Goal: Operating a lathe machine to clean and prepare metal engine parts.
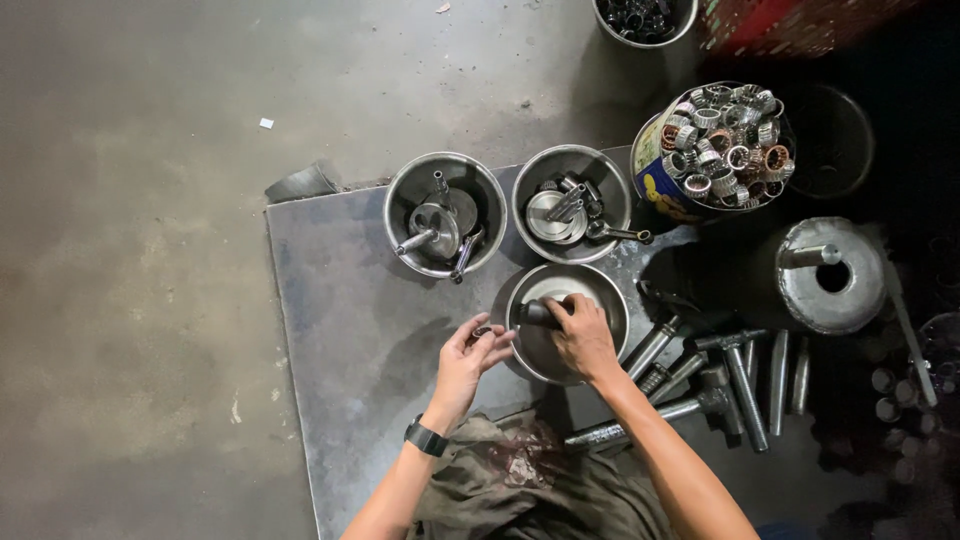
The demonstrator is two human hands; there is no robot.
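Overhead view of bench work: the right hand [583,335] is reaching into the near bowl [612,300] and closing its fingers around a dark cylindrical part [538,313] lying over the bowl's left rim, while the left hand [468,358] is pinching a small ring [483,331] between thumb and fingertips just outside that rim. The part is looking like solid metal, so it is likely handling as heavy, stiff and possibly oily; gripping around its barrel, as the right hand is doing, is appearing the surest hold. The ring is probably light and easily dropped, suiting a fingertip pinch. Two more bowls [445,212] [572,203] of shafts and discs are standing behind, a can [712,150] heaped with bearing rings to their right, and loose shafts [735,385] lying beside the near bowl. All are resting on a grey metal sheet [340,320] laid on a concrete floor [130,250]; the right side is lying in deep shadow.
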